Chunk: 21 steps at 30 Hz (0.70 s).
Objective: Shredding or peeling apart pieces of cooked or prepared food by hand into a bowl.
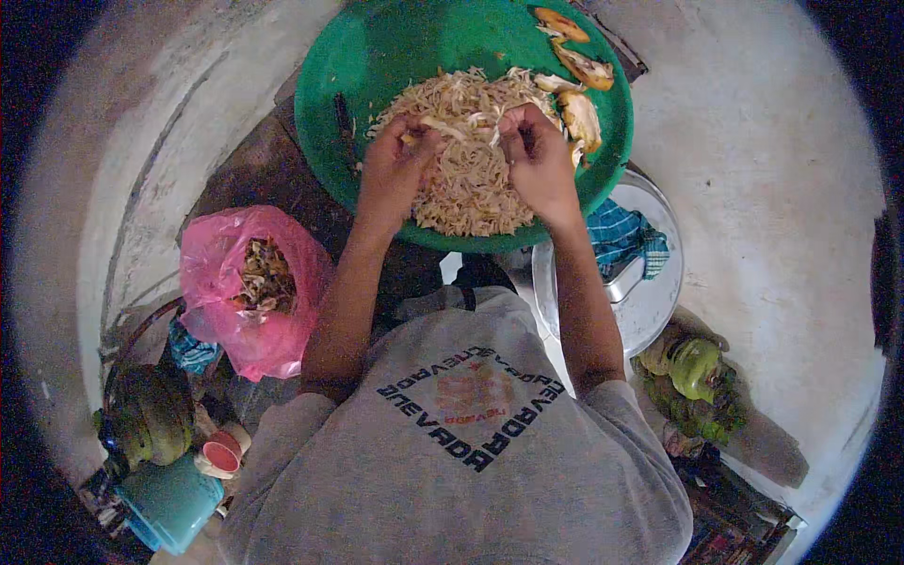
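A heap of shredded chicken (pixel 473 205) fills the middle of a wide green plastic basin (pixel 424 35). Above the heap, my left hand (pixel 399 162) pinches a strip of pale chicken meat (pixel 445 127) between thumb and fingers. My right hand (pixel 542 159) faces it a short way off, its fingertips closed on thin white shreds (pixel 496 127). Larger chicken pieces with yellow skin (pixel 583 116) lie along the basin's right side. A dark, narrow implement, perhaps a knife (pixel 342 116), rests inside the left wall.
At left stands a pink plastic bag (pixel 205 282) with scraps (pixel 265 275) inside. A round metal lid (pixel 653 311) with a blue checked cloth (pixel 621 229) lies at right. Green gas cylinders (pixel 696 367) stand on both sides. A teal container (pixel 173 498) sits at lower left.
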Each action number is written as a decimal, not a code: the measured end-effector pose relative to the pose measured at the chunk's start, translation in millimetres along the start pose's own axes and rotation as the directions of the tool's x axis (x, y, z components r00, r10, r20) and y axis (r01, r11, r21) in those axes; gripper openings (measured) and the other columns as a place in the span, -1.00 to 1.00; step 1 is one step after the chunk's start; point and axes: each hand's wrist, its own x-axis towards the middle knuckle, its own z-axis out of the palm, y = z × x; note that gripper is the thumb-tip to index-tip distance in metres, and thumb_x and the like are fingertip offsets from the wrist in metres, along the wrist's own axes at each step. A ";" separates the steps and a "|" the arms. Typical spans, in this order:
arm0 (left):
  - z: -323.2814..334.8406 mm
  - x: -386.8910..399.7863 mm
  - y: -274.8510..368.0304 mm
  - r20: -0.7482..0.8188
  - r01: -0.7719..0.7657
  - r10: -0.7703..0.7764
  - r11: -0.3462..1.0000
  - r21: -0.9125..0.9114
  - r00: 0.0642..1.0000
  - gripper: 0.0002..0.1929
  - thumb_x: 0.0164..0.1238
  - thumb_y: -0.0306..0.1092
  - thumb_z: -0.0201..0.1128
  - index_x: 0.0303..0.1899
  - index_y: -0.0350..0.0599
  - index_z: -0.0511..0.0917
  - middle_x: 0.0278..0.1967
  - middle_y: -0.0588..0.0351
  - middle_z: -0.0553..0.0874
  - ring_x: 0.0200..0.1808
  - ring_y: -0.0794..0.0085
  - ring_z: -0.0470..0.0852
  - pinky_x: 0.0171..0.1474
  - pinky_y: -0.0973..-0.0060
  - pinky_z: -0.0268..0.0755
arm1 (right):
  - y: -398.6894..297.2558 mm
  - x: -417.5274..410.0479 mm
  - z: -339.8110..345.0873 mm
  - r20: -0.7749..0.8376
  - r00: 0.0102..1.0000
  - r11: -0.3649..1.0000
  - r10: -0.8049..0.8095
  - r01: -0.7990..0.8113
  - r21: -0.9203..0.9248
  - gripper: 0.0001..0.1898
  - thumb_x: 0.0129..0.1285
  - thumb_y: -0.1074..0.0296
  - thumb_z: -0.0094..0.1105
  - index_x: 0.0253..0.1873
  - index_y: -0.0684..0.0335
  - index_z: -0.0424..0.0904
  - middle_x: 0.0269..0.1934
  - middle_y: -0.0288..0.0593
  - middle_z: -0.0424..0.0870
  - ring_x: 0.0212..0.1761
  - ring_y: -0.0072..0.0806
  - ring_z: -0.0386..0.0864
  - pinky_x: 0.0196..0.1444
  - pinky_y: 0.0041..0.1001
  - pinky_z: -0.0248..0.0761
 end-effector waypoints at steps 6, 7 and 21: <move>4.3 -1.0 8.1 -0.058 0.011 -0.015 0.998 -0.057 0.998 -0.89 0.36 -0.37 0.16 -0.16 -0.11 0.48 -0.57 0.33 0.48 -0.60 0.74 0.37 -0.56 0.72 0.21 | 5.3 4.2 -1.4 0.053 0.998 0.964 -0.047 0.031 0.264 -0.88 0.40 0.38 0.01 -0.21 0.30 0.43 -0.47 -0.35 0.46 -0.44 -0.69 0.38 -0.34 -0.63 0.28; 1.9 -0.4 7.6 0.016 0.049 -0.048 0.997 -0.055 0.999 -0.90 0.36 -0.37 0.15 -0.16 -0.10 0.48 -0.55 0.33 0.49 -0.60 0.74 0.38 -0.57 0.72 0.20 | 7.0 4.9 0.0 0.044 0.997 0.972 -0.067 0.056 0.230 -0.88 0.40 0.38 0.00 -0.21 0.30 0.43 -0.47 -0.36 0.46 -0.43 -0.69 0.39 -0.33 -0.63 0.29; 12.1 1.5 14.7 0.291 0.186 -0.172 0.982 -0.021 0.941 -0.82 0.30 -0.31 0.24 -0.16 -0.15 0.53 -0.55 0.33 0.55 -0.65 0.74 0.35 -0.63 0.71 0.13 | -8.7 -0.2 5.5 0.016 0.991 0.991 -0.132 0.132 -0.025 -0.87 0.39 0.38 0.01 -0.21 0.32 0.46 -0.50 -0.40 0.45 -0.45 -0.72 0.37 -0.37 -0.65 0.26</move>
